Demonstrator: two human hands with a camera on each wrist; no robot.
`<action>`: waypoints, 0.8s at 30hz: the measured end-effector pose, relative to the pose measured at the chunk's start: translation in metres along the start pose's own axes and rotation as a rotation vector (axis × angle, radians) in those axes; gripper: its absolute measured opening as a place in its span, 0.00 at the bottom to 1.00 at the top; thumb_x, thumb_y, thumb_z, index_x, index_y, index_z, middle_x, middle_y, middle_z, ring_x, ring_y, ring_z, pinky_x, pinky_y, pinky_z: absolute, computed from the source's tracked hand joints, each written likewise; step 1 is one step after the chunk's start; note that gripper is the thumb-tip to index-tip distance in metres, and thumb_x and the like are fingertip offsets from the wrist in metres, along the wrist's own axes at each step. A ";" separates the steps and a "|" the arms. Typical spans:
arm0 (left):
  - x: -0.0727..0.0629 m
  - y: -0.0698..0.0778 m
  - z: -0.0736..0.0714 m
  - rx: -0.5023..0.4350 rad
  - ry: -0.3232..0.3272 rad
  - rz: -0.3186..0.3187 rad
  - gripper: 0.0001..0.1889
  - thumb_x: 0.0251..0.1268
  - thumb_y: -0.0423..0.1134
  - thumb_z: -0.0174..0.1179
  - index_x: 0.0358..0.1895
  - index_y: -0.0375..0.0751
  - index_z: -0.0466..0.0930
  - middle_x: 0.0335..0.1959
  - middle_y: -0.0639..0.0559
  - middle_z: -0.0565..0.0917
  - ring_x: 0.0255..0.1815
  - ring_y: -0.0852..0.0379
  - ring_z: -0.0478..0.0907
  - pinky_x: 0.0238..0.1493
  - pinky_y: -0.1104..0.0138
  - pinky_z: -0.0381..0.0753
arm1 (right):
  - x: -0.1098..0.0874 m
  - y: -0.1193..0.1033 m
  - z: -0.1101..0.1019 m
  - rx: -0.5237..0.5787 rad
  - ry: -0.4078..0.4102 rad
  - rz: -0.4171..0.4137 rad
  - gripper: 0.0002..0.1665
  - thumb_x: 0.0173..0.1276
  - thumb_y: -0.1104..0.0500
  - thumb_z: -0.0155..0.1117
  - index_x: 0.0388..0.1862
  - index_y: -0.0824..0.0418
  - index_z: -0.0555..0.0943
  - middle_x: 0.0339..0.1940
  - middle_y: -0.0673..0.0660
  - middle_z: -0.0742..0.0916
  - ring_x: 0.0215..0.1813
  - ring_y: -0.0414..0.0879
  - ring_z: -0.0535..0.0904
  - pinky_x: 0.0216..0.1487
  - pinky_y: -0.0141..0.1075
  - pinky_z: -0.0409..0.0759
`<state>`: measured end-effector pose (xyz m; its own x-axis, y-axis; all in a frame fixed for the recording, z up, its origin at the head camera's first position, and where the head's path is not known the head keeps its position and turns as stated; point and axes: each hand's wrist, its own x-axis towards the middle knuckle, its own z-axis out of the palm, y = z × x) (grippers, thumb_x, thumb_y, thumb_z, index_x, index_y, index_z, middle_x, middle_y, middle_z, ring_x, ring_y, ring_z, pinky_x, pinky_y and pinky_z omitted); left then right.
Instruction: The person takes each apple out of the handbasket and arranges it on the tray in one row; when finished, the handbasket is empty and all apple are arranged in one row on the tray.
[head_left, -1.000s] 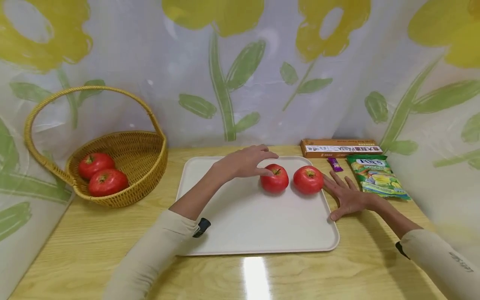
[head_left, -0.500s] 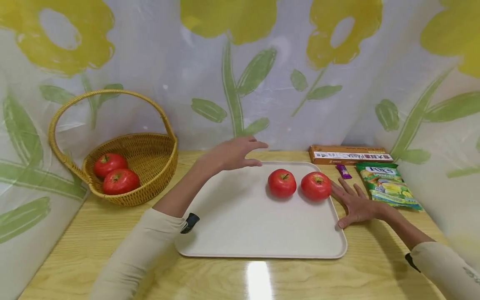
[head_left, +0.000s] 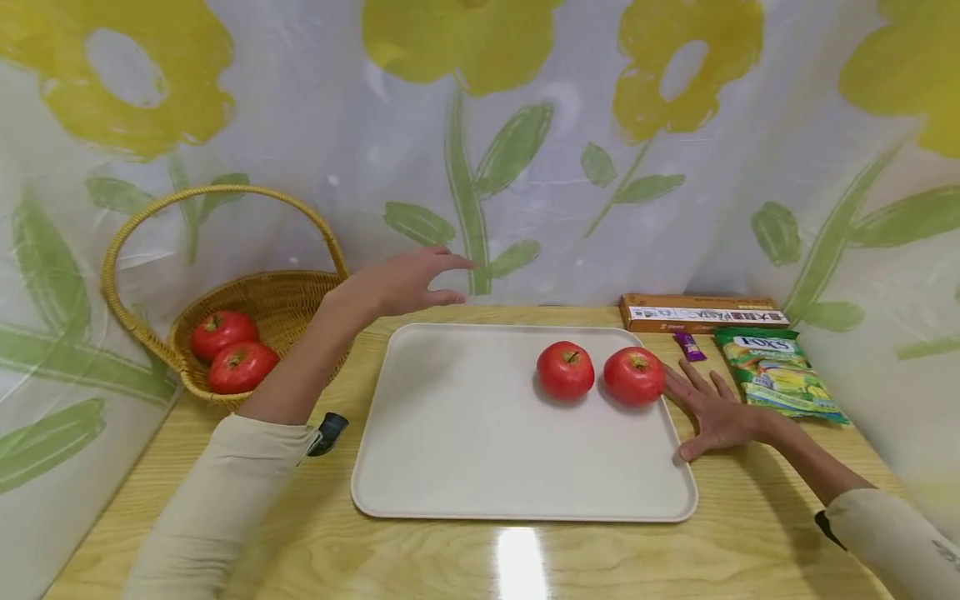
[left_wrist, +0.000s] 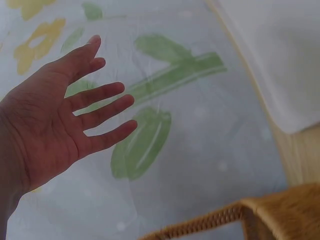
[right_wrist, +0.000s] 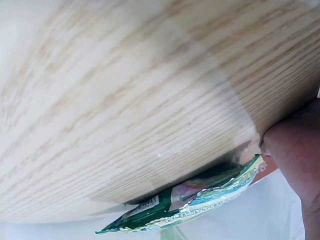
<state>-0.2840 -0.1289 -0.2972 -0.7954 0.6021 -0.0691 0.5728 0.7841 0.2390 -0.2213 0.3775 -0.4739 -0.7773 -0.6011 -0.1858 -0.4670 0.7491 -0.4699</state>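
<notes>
My left hand (head_left: 401, 282) is raised above the far left part of the white tray (head_left: 480, 467), fingers extended and holding nothing. In the left wrist view its palm shows and the fingers are spread. My right hand (head_left: 712, 410) lies with fingers splayed at the tray's right edge, fingertips right beside an apple (head_left: 633, 377). Another red apple (head_left: 566, 371) sits on the tray just left of that one. At the left stands a wicker basket (head_left: 303, 292) with a tall handle. Two red apples (head_left: 223, 333) rest inside it, partly behind my left forearm.
A pasta box (head_left: 705, 313) lies against the back wall at the right. In front of it are a small purple packet (head_left: 690, 346) and a green candy bag (head_left: 780, 372), close to my right hand. A flower-printed curtain (head_left: 300, 125) bounds the table (head_left: 420, 558).
My left hand has moved left and up, away from the apple on the tray toward the basket side. The right hand stays at the tray's edge. The head view has shifted slightly.
</notes>
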 end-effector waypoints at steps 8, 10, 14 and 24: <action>-0.025 -0.028 -0.014 0.003 0.054 -0.023 0.31 0.78 0.49 0.60 0.78 0.43 0.68 0.79 0.37 0.69 0.80 0.35 0.65 0.79 0.42 0.66 | 0.002 0.001 0.000 0.003 -0.019 0.029 0.78 0.53 0.22 0.72 0.88 0.52 0.40 0.86 0.74 0.45 0.85 0.75 0.24 0.73 0.81 0.24; -0.031 -0.035 -0.016 0.017 0.062 -0.031 0.30 0.78 0.49 0.60 0.78 0.43 0.69 0.78 0.36 0.70 0.80 0.34 0.66 0.79 0.42 0.66 | 0.001 0.002 0.000 0.000 -0.012 0.030 0.78 0.53 0.23 0.73 0.88 0.51 0.40 0.86 0.74 0.45 0.85 0.76 0.24 0.73 0.81 0.25; -0.045 -0.047 -0.021 0.039 0.065 -0.036 0.29 0.78 0.49 0.60 0.76 0.43 0.71 0.76 0.35 0.73 0.78 0.33 0.67 0.78 0.40 0.66 | -0.001 0.002 0.000 0.006 -0.006 0.028 0.78 0.53 0.24 0.73 0.89 0.49 0.39 0.86 0.75 0.45 0.84 0.76 0.24 0.72 0.81 0.24; -0.090 -0.061 -0.030 0.056 0.066 -0.042 0.29 0.76 0.48 0.63 0.75 0.41 0.73 0.73 0.33 0.76 0.73 0.31 0.72 0.73 0.38 0.70 | 0.001 0.004 0.001 0.002 -0.007 0.029 0.79 0.52 0.24 0.73 0.89 0.50 0.39 0.86 0.76 0.45 0.84 0.76 0.25 0.72 0.81 0.24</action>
<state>-0.2531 -0.2358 -0.2761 -0.8290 0.5590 -0.0138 0.5476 0.8166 0.1824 -0.2239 0.3791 -0.4763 -0.7874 -0.5812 -0.2056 -0.4433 0.7655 -0.4663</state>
